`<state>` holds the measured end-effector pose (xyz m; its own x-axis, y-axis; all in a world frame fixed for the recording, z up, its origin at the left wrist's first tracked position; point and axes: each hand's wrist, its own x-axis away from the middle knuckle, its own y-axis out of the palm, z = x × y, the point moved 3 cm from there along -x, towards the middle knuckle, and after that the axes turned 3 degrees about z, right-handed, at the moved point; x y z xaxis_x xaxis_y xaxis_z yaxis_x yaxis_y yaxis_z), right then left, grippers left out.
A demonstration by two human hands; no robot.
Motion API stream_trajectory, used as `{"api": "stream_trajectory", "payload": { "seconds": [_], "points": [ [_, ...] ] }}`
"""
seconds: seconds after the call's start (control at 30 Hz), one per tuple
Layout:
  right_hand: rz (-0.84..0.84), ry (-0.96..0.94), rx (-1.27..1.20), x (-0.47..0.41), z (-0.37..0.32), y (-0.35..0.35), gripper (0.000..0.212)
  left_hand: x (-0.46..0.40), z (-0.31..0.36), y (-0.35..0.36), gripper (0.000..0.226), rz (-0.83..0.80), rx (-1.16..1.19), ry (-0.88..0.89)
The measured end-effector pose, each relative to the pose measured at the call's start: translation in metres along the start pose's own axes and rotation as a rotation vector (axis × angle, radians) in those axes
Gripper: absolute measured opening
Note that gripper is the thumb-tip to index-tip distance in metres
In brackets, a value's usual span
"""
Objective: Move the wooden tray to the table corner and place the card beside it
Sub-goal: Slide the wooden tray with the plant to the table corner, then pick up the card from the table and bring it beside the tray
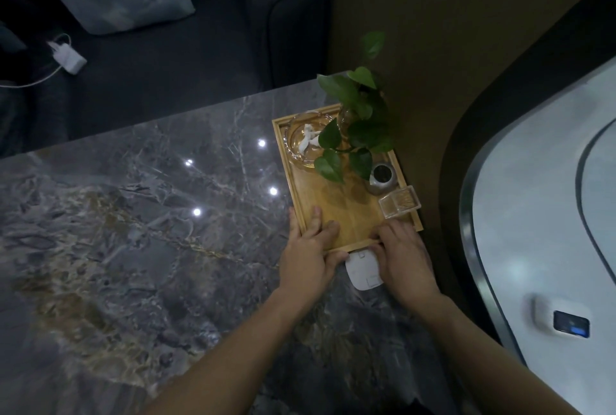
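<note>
In the head view, the wooden tray [336, 211] is seen at the far right corner of the marble table [133, 214], roughly at one o'clock from the middle of the picture, with its long side running close to the table's right edge. It carries a glass ashtray [305, 144] at its far left, a leafy plant in a glass vase [356, 124] at twelve o'clock, a small dark pot [382, 177] and a clear toothpick box [399, 203] at its right side.

The left hand [308, 248] is laid on the near left corner, fingers spread, one outside the rim and the others on the tray floor, the thumb under the near edge. The right hand [400, 254] is curled over the near right rim; how firmly it grips cannot be told. A white card-like object [363, 269] lies on the table between the hands, touching the near rim at six o'clock.

The tray is judged almost placed. It should be slid flat, not lifted, and pushed slowly and evenly by both hands, so that the tall vase is not tipped and the overhanging box is not pushed off.
</note>
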<state>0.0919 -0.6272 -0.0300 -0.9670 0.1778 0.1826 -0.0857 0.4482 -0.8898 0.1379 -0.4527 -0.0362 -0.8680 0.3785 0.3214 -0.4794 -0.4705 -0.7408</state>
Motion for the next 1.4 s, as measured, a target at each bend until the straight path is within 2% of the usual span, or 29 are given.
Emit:
{"api": "stream_trajectory", "payload": {
  "seconds": [0.2,0.4,0.63,0.73,0.93,1.1,1.4],
  "points": [
    [0.003,0.030,-0.012,0.002,0.001,0.000,0.012,0.000,0.003,0.002,0.060,-0.025,-0.011,-0.005],
    [0.031,-0.016,0.031,0.016,-0.008,0.000,0.022,0.008,0.000,0.002,0.057,-0.027,-0.017,0.038],
    [-0.014,-0.100,0.166,0.037,-0.038,-0.001,0.040,0.044,-0.011,-0.009,0.054,0.110,-0.155,0.101],
    [-0.027,-0.140,0.213,0.055,-0.062,0.001,0.051,0.073,-0.022,-0.023,0.058,0.114,-0.192,0.068],
    [-0.070,-0.244,0.224,0.091,-0.113,0.012,0.058,0.135,-0.052,-0.044,0.075,0.113,-0.239,0.017],
    [-0.127,-0.283,0.331,0.120,-0.155,0.034,0.065,0.189,-0.092,-0.058,0.063,0.147,-0.182,-0.084],
    [-0.190,-0.385,0.321,0.168,-0.236,0.075,0.072,0.278,-0.171,-0.092,0.063,0.283,-0.033,-0.225]
  ]
}}
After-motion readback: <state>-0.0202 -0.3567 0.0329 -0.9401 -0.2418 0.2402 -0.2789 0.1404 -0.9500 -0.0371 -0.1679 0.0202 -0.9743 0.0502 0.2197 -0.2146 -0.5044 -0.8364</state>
